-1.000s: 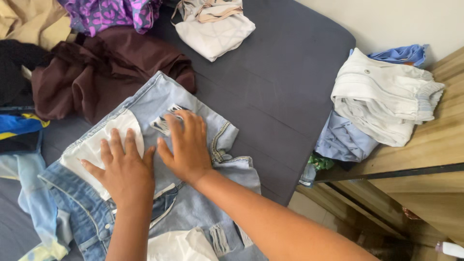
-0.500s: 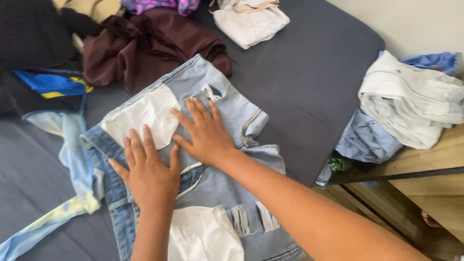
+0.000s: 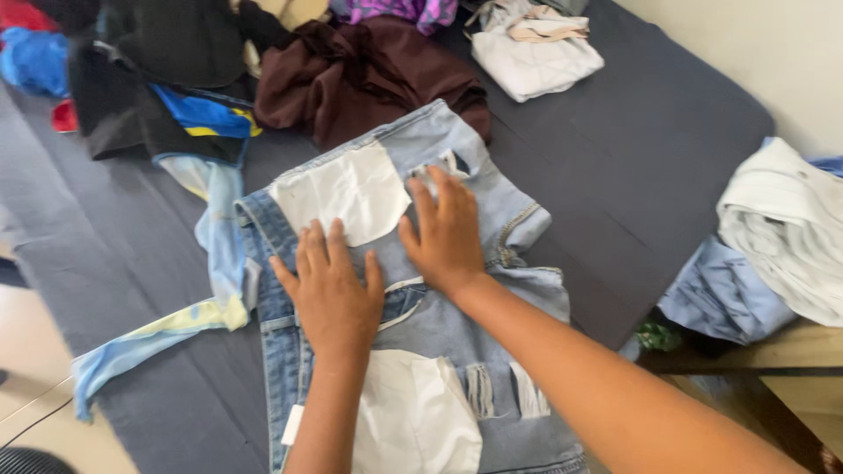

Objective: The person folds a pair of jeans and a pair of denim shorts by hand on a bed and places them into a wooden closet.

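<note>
Both hands, left hand (image 3: pixel 329 294) and right hand (image 3: pixel 448 233), lie flat with fingers spread on the inside-out ripped denim shorts (image 3: pixel 492 202) near the mattress's (image 3: pixel 615 167) front edge; looks like soft, floppy, fairly weighty stuff, probably best grabbed by the waistband.

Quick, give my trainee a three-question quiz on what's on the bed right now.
1. True or false: both hands lie flat on the light blue jeans.
2. Which hand touches the white pocket lining: left hand or right hand?
3. What lies just beyond the jeans: A) the brown garment, B) a pillow, C) a towel?

Key: 1 true; 2 left hand; 3 A.
</note>
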